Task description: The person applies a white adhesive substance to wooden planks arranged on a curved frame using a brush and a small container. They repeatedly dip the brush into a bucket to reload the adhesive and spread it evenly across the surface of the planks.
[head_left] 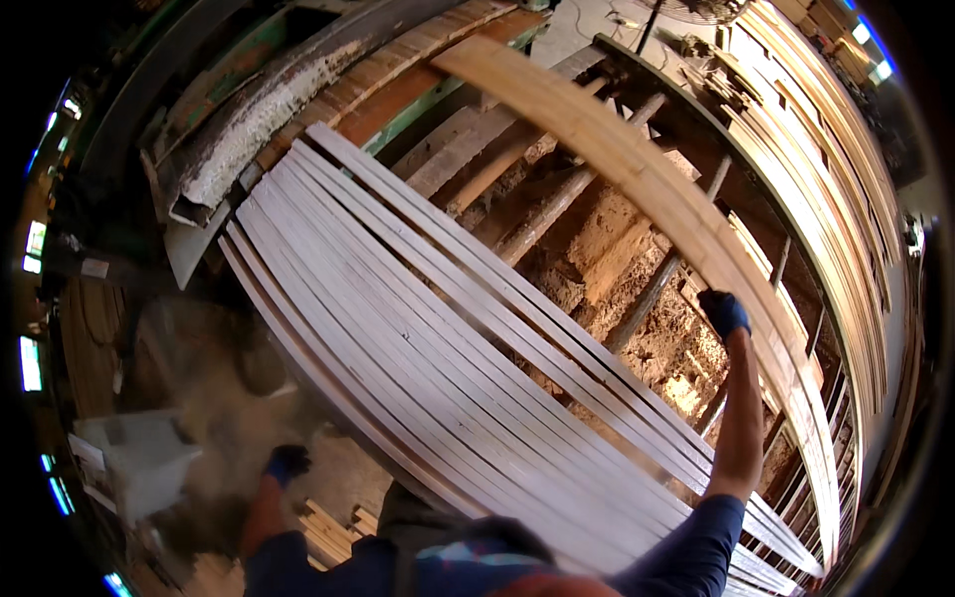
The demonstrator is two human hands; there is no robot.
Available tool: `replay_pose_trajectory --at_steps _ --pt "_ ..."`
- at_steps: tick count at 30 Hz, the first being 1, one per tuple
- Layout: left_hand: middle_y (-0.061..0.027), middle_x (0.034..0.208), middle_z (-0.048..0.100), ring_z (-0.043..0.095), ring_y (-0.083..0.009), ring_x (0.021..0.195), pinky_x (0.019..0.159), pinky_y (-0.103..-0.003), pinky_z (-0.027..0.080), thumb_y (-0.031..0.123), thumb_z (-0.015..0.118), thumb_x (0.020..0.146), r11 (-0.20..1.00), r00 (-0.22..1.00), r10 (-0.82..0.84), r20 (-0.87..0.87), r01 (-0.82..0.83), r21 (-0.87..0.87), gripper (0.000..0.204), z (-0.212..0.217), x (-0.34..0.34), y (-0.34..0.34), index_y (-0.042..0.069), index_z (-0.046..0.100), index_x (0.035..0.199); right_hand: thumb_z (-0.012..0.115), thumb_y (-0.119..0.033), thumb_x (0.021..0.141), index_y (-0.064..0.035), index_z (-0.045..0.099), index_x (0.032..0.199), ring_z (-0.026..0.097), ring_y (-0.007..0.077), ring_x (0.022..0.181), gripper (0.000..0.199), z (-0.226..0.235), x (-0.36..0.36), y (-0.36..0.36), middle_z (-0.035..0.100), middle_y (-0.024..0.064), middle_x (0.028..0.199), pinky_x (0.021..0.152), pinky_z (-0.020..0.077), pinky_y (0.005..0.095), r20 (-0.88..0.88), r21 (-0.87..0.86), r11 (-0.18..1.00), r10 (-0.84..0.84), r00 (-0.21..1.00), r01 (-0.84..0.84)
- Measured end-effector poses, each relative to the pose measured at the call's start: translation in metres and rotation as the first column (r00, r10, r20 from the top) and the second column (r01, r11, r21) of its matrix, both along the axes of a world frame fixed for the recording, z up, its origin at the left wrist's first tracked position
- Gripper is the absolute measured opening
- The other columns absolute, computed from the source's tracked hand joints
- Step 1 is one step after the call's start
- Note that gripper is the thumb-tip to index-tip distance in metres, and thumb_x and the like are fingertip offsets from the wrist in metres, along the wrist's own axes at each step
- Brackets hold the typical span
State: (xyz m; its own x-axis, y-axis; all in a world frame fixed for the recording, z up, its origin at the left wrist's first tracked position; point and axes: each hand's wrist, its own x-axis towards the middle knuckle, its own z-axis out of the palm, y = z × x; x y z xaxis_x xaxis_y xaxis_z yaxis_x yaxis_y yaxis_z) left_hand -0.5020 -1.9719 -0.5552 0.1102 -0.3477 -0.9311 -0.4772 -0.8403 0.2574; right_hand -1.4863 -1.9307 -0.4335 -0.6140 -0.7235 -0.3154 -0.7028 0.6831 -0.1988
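Note:
My right hand [725,312], in a dark blue glove, reaches out to the near edge of a long bare wooden board [637,179]. Its fingers look curled closed at that edge, though their undersides are hidden. The board lies across a rack of metal rollers [552,214]. Nearer to me, a row of long white-coated boards [398,318] lies side by side, with narrow gaps between some of them. My left hand [287,465], also gloved, hangs low on the left over the floor, apart from the boards; its fingers are loosely apart and nothing shows in them.
Beyond the rack lie stacked bare boards [811,169]. A white-crusted metal trough [259,119] stands at the far left end of the white boards. Brown debris [617,249] heaps under the rollers. Short wood pieces [328,537] lie near my left arm, and a fan [696,8] stands at the back.

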Motion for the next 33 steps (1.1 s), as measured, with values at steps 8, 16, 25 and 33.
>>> replay_pose_trajectory --at_steps 8,16,25,33 --pt "-0.0151 0.089 0.071 0.068 -0.0267 0.067 0.053 -0.04 0.051 0.028 0.056 0.096 0.934 0.945 0.291 -0.15 -0.315 -0.169 0.029 -0.006 0.047 -0.005 0.003 0.065 0.109 0.045 -0.053 0.098 -0.0085 0.065 0.117 0.07 0.0254 0.086 0.052 0.01 0.092 -0.005 0.071 0.0139 0.105 0.078 0.0572 0.0459 0.781 0.47 0.874 -0.345 0.521 -0.126" --pt "-0.0069 0.096 0.07 0.066 -0.0169 0.083 0.076 -0.031 0.052 0.028 0.055 0.098 0.611 0.959 -0.189 0.213 0.284 -0.739 0.03 0.082 -0.013 -0.139 0.001 0.067 0.107 0.04 -0.053 0.098 -0.0077 0.064 0.121 0.069 0.0287 0.089 0.056 -0.022 0.138 0.046 0.07 0.0188 0.107 0.083 0.0555 0.0391 0.832 0.271 0.935 -0.11 0.543 -0.227" --pt "-0.0149 0.121 0.061 0.063 -0.0233 0.107 0.096 -0.034 0.05 0.022 0.042 0.104 0.466 0.856 -0.508 -0.1 0.175 -0.867 0.039 0.222 -0.207 -0.21 -0.005 0.053 0.129 0.041 -0.049 0.1 -0.0072 0.064 0.12 0.067 0.0191 0.095 0.051 0.038 -0.015 -0.023 0.069 0.0092 0.114 0.082 0.0523 0.0325 -0.044 0.536 0.839 0.138 0.989 -0.093" --pt "-0.0137 0.111 0.068 0.062 -0.0268 0.11 0.099 -0.04 0.045 0.024 0.051 0.099 -0.25 0.437 -0.802 0.409 0.376 -0.892 0.033 0.321 -0.405 -0.178 0.001 0.061 0.121 0.058 -0.037 0.096 -0.0085 0.053 0.133 0.069 0.0257 0.092 0.048 0.055 0.164 0.055 0.065 0.0157 0.117 0.082 0.059 0.0409 0.81 -0.127 0.989 0.062 0.584 0.07"
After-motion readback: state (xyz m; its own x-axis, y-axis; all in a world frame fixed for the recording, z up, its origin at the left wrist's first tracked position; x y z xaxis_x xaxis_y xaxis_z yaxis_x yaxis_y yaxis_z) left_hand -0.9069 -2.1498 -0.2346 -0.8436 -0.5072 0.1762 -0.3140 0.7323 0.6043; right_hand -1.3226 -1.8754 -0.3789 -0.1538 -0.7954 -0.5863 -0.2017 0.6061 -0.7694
